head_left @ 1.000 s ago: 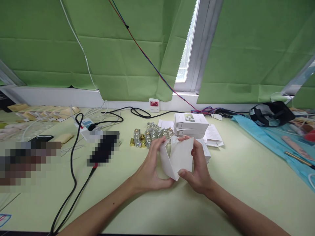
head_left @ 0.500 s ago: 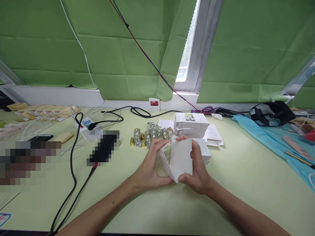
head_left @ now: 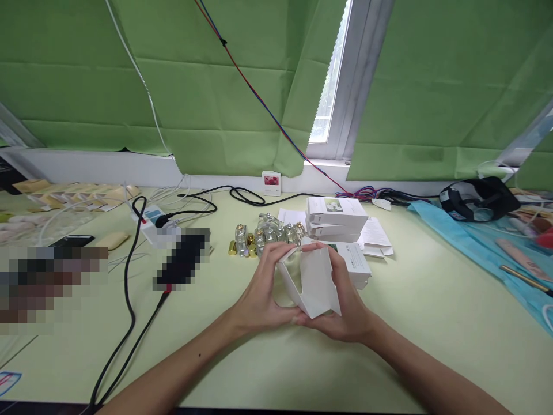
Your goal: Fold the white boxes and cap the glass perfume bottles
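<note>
A white cardboard box (head_left: 318, 282), partly unfolded with open flaps, is held up between both hands above the table. My left hand (head_left: 270, 291) grips its left side, fingers at the top edge and thumb at the lower edge. Around the right side my right hand (head_left: 345, 297) is curled, its thumb under the bottom edge near my left thumb. Just behind lie printed white boxes (head_left: 352, 259), partly hidden by the right hand. Several clear glass bottles (head_left: 270, 231) with gold caps (head_left: 252, 248) stand beyond my left hand.
Stacked white boxes (head_left: 339, 212) rest on paper sheets (head_left: 375, 236) at the back. Black cables (head_left: 129, 271) cross the left side near a power strip (head_left: 153, 222). On the right, blue sheeting (head_left: 458, 248) carries a black headset (head_left: 477, 199). A small picture box (head_left: 271, 183) leans at the wall.
My right hand has shifted down and around the box, its thumb sliding left along the bottom edge. The front panel now tilts further and its right flap stands out more.
</note>
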The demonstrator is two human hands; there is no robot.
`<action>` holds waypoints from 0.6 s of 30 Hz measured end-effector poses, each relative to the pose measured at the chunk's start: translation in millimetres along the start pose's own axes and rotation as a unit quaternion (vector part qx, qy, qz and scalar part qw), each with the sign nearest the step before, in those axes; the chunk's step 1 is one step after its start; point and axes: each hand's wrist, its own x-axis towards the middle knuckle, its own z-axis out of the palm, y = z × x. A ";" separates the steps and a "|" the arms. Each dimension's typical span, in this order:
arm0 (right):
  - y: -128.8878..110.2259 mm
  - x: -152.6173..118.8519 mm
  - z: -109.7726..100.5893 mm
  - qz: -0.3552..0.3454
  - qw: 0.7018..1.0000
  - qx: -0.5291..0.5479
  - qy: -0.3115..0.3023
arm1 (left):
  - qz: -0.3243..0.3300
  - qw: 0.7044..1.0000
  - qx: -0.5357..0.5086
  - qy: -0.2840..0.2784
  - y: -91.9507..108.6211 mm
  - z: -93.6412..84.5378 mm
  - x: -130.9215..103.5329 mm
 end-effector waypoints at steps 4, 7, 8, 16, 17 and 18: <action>2.4 -0.9 0.2 -0.017 1.000 -0.002 0.005 | 0.002 1.000 0.001 0.000 -0.4 0.0 -0.1; 2.5 -0.8 0.2 -0.033 0.999 0.001 0.008 | 0.001 1.000 -0.002 0.001 -0.3 0.1 -0.4; 2.0 -0.6 0.0 -0.035 0.999 -0.001 0.008 | 0.000 1.000 -0.002 0.002 -0.5 0.2 -0.6; -1.4 1.9 -0.4 -0.067 0.998 -0.009 0.007 | 0.002 1.000 -0.001 0.001 -1.9 2.1 -1.0; -1.0 2.0 0.1 -0.073 0.997 -0.010 0.008 | 0.003 1.000 0.000 0.001 -1.8 2.3 -0.9; -0.6 2.0 0.6 -0.078 0.997 -0.011 0.009 | 0.004 1.000 0.000 0.000 -1.7 2.5 -0.9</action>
